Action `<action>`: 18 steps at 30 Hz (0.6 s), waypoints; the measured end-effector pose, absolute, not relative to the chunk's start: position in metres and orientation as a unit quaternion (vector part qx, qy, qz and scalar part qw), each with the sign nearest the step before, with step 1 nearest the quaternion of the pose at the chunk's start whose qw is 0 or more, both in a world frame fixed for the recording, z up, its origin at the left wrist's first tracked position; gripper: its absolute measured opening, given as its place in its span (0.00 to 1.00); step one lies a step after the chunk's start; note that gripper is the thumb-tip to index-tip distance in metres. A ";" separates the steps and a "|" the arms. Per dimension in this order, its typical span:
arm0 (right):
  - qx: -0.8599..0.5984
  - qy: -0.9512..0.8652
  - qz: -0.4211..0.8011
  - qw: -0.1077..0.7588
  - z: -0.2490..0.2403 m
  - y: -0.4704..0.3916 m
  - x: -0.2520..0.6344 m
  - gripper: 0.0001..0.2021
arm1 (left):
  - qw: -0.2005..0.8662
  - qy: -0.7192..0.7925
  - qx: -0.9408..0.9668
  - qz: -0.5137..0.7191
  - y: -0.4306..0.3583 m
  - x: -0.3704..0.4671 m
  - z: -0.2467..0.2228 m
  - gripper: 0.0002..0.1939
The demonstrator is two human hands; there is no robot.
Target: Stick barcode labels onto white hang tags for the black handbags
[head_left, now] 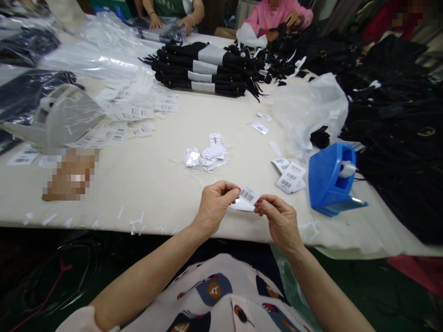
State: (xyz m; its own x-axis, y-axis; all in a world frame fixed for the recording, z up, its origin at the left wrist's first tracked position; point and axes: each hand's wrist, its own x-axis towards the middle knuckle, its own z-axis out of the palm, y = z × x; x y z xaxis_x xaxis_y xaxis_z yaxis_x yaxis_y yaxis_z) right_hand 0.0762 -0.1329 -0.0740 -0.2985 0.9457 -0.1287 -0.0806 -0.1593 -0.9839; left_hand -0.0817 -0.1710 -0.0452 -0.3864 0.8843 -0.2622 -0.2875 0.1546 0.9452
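Observation:
A white barcode label (246, 195) is stretched between my two hands, just above the table's front part. My left hand (215, 205) pinches its left edge between thumb and finger. At its right edge, the fingers of my right hand (281, 221) are closed on it too. White paper shows below the barcode. Beyond my left hand lies a small pile of white hang tags (212, 154) with thin strings. Several barcode label sheets (290, 177) rest to the right, beside a blue tape dispenser (328, 182).
Stacked black garments with white bands (204, 69) lie at the back. Loose black garments (391, 138) heap on the right, near a clear plastic bag (311, 106). A grey dispenser (65, 117) and more barcode labels (119, 124) sit left. Co-workers' hands (187, 24) are across the table (145, 184).

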 end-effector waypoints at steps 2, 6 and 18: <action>-0.435 -0.492 0.629 0.417 -0.071 -0.134 0.074 0.08 | 0.487 0.583 0.254 0.598 -0.171 -0.078 -0.046 0.04; -0.449 -0.465 0.636 0.422 -0.068 -0.133 0.070 0.08 | 0.491 0.581 0.260 0.595 -0.171 -0.072 -0.051 0.04; -0.469 -0.456 0.638 0.406 -0.074 -0.121 0.079 0.08 | 0.443 0.625 0.273 0.582 -0.175 -0.081 -0.073 0.06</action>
State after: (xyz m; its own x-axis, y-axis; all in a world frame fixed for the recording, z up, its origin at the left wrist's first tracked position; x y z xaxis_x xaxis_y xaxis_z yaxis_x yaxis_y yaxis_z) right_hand 0.0787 -0.1214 -0.0739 -0.2303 0.9458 -0.2290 -0.0904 -0.2551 -0.9627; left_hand -0.0812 -0.1749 -0.0735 -0.4589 0.8567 -0.2355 -0.1730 0.1739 0.9695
